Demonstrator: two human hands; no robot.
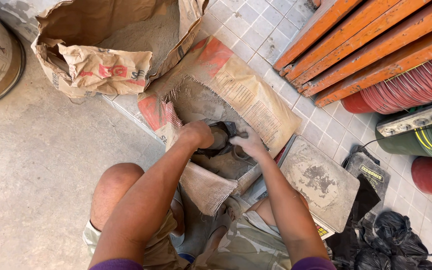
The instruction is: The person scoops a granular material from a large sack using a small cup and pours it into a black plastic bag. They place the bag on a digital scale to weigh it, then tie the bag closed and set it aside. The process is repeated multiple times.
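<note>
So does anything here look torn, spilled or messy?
Yes. The brown paper sack at top left is ripped open and crumpled, grey powder showing inside. The woven sack under both hands, left and right, has a frayed cut edge, and powder dusts the flat scale.

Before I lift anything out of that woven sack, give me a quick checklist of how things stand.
1. Left hand closed on the dark bag: ok.
2. Right hand also on the dark bag: ok.
3. Woven sack mouth open toward the person: ok.
4. How full the dark bag is: cannot tell, hands cover it.
5. Dusty scale platform beside the right arm bare of items: ok.
6. Paper sack of powder open, standing apart from the hands: ok.
</note>
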